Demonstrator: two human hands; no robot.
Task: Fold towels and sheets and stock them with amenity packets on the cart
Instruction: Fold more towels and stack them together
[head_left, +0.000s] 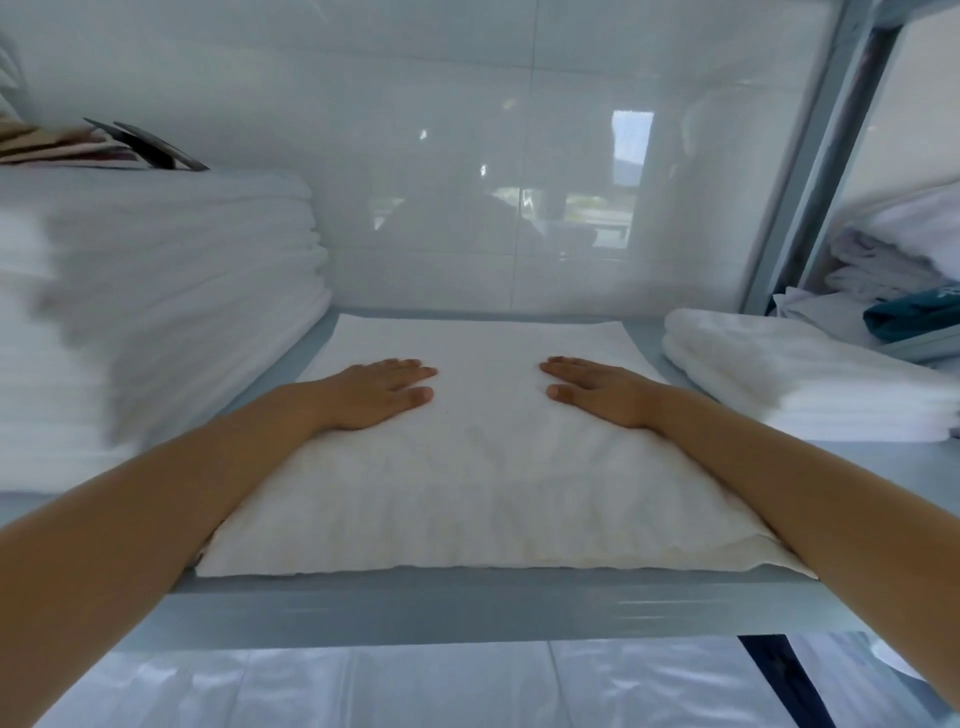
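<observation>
1. Tall towel stack (171, 291) at left, short towel stack (800, 374) at right, flanking the shelf (467, 608) centre.
2. Folded sheet (483, 467) lies between; left hand (379, 392) and right hand (602, 392) rest flat on it, fingers straight, gripping nothing.

Bright soft daylight, window glare on glossy wall (519, 208), blurred, bowed edges

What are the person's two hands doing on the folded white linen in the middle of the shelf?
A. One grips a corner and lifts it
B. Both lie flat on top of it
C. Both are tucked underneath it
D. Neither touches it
B: the left hand and the right hand lie palm-down with straight fingers on top of the folded linen, which sits flat on the shelf.
</observation>
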